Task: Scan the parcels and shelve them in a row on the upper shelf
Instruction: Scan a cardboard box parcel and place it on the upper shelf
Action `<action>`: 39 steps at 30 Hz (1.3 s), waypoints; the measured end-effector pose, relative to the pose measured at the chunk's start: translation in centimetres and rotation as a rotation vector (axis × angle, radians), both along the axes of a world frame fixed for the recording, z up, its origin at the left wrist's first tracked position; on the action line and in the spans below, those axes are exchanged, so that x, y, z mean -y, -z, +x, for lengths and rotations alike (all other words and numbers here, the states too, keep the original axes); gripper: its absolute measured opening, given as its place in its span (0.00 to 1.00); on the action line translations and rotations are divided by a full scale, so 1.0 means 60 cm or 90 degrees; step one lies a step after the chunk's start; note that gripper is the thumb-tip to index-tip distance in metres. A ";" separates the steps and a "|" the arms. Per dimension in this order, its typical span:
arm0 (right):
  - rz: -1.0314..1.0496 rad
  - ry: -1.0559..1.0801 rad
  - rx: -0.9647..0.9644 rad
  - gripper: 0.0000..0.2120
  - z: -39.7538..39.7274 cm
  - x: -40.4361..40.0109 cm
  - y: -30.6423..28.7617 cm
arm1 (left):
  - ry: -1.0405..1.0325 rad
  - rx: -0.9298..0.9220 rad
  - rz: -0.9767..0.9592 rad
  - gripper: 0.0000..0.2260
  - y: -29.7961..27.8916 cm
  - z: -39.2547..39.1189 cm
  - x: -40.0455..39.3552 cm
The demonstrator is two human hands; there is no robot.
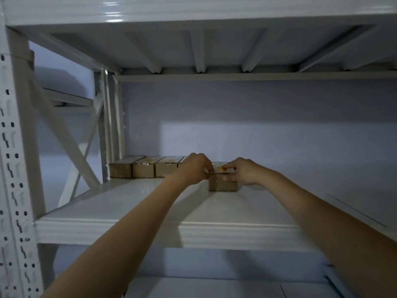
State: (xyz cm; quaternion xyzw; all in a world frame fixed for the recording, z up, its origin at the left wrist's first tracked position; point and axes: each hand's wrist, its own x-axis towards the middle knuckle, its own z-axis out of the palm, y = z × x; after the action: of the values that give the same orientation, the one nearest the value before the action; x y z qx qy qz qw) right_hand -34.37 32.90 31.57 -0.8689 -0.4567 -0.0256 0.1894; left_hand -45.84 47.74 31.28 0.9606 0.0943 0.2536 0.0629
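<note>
on the upper shelf (133, 203), both hands grasp one parcel (223, 184) — left hand (196, 167) and right hand (242, 172) pinching its top edges; a row of parcels (142, 169) stands just left — touching each other.

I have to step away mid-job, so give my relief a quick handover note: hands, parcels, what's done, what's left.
Left hand: grips the left top edge of the parcel in hand.
Right hand: grips its right side, thumb on the front face.
That parcel sits on the upper shelf, nearer the front edge than the row of parcels at the back left. The row shows three fronts and the edge of a fourth behind the left hand.
Done: those parcels are shelved side by side.
Left: probably slide this one back into line, at the row's right end. Whether it was scanned cannot be told.
</note>
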 end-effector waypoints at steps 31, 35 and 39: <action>-0.027 0.121 0.013 0.33 0.047 -0.065 -0.037 | -0.133 -0.246 0.102 0.17 -0.025 0.078 -0.004; 0.000 0.186 0.046 0.32 0.009 0.042 -0.042 | -0.056 -0.150 0.057 0.12 -0.042 0.070 0.088; 0.113 0.203 0.021 0.29 -0.019 0.181 0.002 | 0.046 -0.030 -0.057 0.17 -0.001 0.080 0.186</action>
State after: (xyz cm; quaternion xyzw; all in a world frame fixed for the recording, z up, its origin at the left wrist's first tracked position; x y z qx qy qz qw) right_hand -35.48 22.06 31.46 -0.9097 -0.3119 -0.1095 0.2513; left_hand -41.02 36.58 31.36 0.9653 0.0722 0.2241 0.1129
